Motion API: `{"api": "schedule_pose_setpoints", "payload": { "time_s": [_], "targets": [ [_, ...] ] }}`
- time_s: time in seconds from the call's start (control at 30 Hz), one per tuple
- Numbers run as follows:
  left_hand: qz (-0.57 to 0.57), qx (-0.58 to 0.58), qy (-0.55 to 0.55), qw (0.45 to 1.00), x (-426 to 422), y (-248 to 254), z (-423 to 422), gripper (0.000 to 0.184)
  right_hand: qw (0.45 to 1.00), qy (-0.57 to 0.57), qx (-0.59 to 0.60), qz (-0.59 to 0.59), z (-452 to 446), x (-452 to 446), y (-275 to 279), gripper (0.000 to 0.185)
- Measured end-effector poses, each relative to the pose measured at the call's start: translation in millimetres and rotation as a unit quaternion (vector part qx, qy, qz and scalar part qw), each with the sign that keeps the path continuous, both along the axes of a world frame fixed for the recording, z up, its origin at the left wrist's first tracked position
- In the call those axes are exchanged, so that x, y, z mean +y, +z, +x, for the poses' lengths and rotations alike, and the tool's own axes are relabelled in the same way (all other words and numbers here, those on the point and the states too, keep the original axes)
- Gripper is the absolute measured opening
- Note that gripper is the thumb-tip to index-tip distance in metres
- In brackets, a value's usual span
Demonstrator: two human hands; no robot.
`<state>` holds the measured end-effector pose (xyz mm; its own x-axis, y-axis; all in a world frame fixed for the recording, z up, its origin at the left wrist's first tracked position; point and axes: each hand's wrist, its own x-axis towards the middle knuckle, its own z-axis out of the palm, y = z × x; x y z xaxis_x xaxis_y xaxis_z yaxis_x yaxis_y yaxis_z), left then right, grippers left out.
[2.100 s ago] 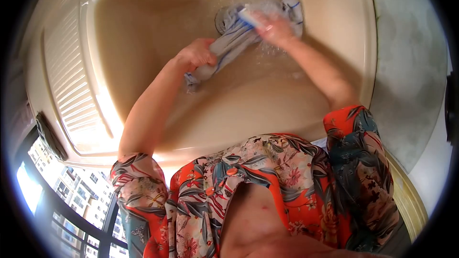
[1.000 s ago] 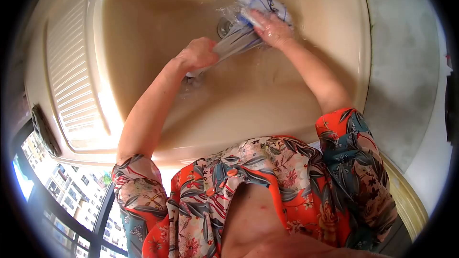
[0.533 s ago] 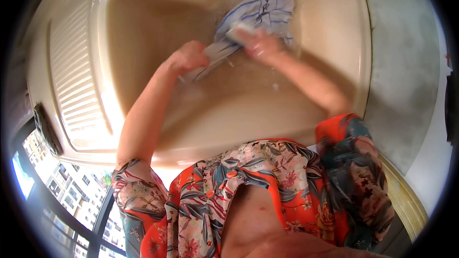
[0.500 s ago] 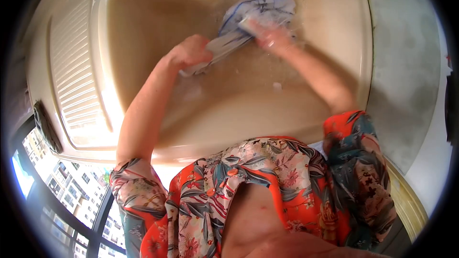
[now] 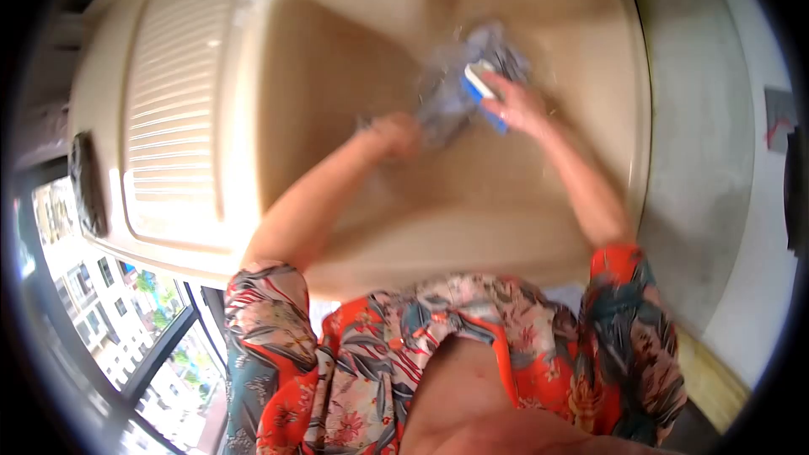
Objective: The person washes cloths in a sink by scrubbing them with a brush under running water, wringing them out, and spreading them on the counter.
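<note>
In the basin lies a wet white and blue cloth, bunched up and smeared by motion. My left hand is closed on the near left end of this cloth, its fingers blurred. My right hand grips a scrub brush with a white back and blue bristles. The brush is tilted at the cloth's right side; whether its bristles touch the fabric I cannot tell.
The beige sink has steep walls around both hands. A ribbed washboard slope rises on the left, with a dark rolled cloth on the outer rim. A grey ledge runs along the right.
The view has shifted, so the sink sits further right and lower. My right hand has turned the brush, bringing its blue bristles into sight. The cloth lies more crumpled between my hands.
</note>
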<state>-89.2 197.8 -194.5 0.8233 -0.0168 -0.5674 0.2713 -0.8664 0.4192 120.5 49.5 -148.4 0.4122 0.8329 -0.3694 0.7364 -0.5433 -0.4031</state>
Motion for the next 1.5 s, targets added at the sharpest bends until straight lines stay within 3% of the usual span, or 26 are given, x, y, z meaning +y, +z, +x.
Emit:
{"api": "schedule_pose_setpoints", "payload": {
  "time_s": [0.07, 0.1, 0.2, 0.27, 0.3, 0.4, 0.43, 0.53, 0.6, 0.63, 0.67, 0.7, 0.73, 0.77, 0.83, 0.87, 0.93, 1.03, 1.17, 1.23, 1.27, 1.33, 1.4, 1.43, 1.47, 1.5],
  "targets": [
    [-0.013, -0.019, 0.002, 1.000, -5.7, -34.0, 3.6, 0.026, 0.991, 0.043, -0.102, 0.077, -51.1, 36.2, 48.3, 0.057],
    [-0.035, -0.026, 0.012, 0.999, -4.9, -49.4, 8.1, 0.027, 0.988, 0.056, -0.068, 0.130, -67.0, 58.0, 67.5, 0.056],
    [0.012, 0.027, -0.033, 0.999, -4.8, 14.8, 16.1, 0.027, 0.942, 0.126, -0.059, 0.304, -101.3, 131.8, 110.0, 0.056],
    [0.002, -0.019, -0.027, 0.999, -4.2, -6.0, 19.0, 0.026, 0.909, 0.151, -0.085, 0.379, -116.1, 186.9, 126.9, 0.056],
    [-0.008, -0.040, -0.027, 0.999, -6.8, -14.4, 20.2, 0.027, 0.896, 0.156, -0.105, 0.402, -121.5, 214.6, 130.6, 0.056],
    [-0.005, 0.035, 0.026, 0.999, -11.7, 56.7, 27.4, 0.029, 0.836, 0.107, -0.307, 0.442, -126.0, 298.0, 119.2, 0.054],
    [0.002, 0.020, 0.037, 0.999, -11.9, 58.5, 28.4, 0.029, 0.803, 0.078, -0.355, 0.473, -123.8, 320.4, 116.6, 0.051],
    [0.001, 0.004, 0.024, 1.000, -15.6, 50.7, 31.2, 0.030, 0.734, 0.067, -0.360, 0.571, -103.8, 364.0, 99.9, 0.039],
    [-0.001, 0.034, -0.025, 0.999, -13.0, 39.5, 39.3, 0.031, 0.823, 0.124, -0.366, 0.416, -104.7, 346.8, 117.9, 0.072],
    [0.007, 0.050, -0.046, 0.998, -12.1, 36.8, 40.8, 0.031, 0.847, 0.196, -0.252, 0.425, -110.8, 307.0, 130.6, 0.063],
    [-0.087, -0.020, 0.017, 0.996, -2.7, 32.8, 25.0, 0.032, 0.863, 0.258, -0.127, 0.416, -116.9, 267.1, 143.2, 0.054],
    [-0.086, -0.036, 0.049, 0.994, -3.4, 31.3, 22.9, 0.032, 0.796, 0.293, -0.035, 0.528, -112.8, 240.5, 119.5, 0.031],
    [-0.085, -0.052, 0.082, 0.992, -4.3, 30.0, 20.6, 0.032, 0.818, 0.328, 0.032, 0.471, -104.7, 202.6, 106.9, 0.022],
    [0.014, -0.019, 0.076, 0.997, -9.7, 31.4, 28.0, 0.031, 0.857, 0.316, 0.058, 0.404, -87.7, 166.2, 77.3, 0.018],
    [-0.019, 0.028, 0.050, 0.998, 2.8, 36.1, 27.6, 0.029, 0.921, 0.248, -0.082, 0.289, -19.5, 101.7, 19.1, 0.023],
    [-0.032, 0.051, 0.037, 0.998, 13.4, 35.1, 23.3, 0.029, 0.964, 0.101, -0.111, 0.221, 12.1, 68.3, -9.7, 0.033],
    [-0.222, -0.031, 0.267, 0.937, 35.0, -46.4, -4.2, 0.032, 0.909, -0.003, -0.362, 0.205, 60.1, 16.3, -74.0, 0.044],
    [-0.381, -0.058, 0.445, 0.808, 58.1, -66.0, -21.5, 0.040, 0.982, -0.103, -0.151, 0.048, 32.7, -3.1, -91.6, 0.051],
    [-0.507, -0.028, 0.576, 0.640, 67.1, -43.3, -32.5, 0.053, 0.958, -0.237, 0.140, 0.084, 45.9, -15.2, -69.5, 0.055],
    [-0.557, -0.041, 0.563, 0.609, 58.7, -26.5, -30.1, 0.052, 0.912, -0.298, 0.241, 0.145, 66.2, -29.4, -49.2, 0.056],
    [-0.584, -0.049, 0.554, 0.591, 51.7, -22.8, -22.3, 0.051, 0.894, -0.312, 0.241, 0.211, 59.8, -22.5, -79.2, 0.055],
    [-0.662, -0.036, 0.580, 0.473, 35.1, -28.0, -5.2, 0.046, 0.949, -0.196, 0.114, 0.219, 13.9, 0.6, -105.6, 0.059],
    [-0.756, -0.012, 0.538, 0.373, 28.1, -42.2, 4.8, 0.044, 0.886, -0.206, 0.353, 0.220, -31.3, 26.9, -122.3, 0.055],
    [-0.810, 0.003, 0.484, 0.330, 27.1, -55.0, 7.9, 0.044, 0.879, -0.244, 0.355, 0.203, -60.8, 41.3, -80.1, 0.050],
    [-0.858, 0.020, 0.428, 0.283, 25.6, -61.9, 11.2, 0.045, 0.908, -0.190, 0.299, 0.223, -84.7, 52.0, -26.2, 0.047],
    [-0.883, -0.147, 0.356, 0.269, 11.2, -60.3, 15.5, 0.046, 0.932, -0.135, 0.241, 0.237, -107.7, 57.8, 7.0, 0.045]
  ]
}}
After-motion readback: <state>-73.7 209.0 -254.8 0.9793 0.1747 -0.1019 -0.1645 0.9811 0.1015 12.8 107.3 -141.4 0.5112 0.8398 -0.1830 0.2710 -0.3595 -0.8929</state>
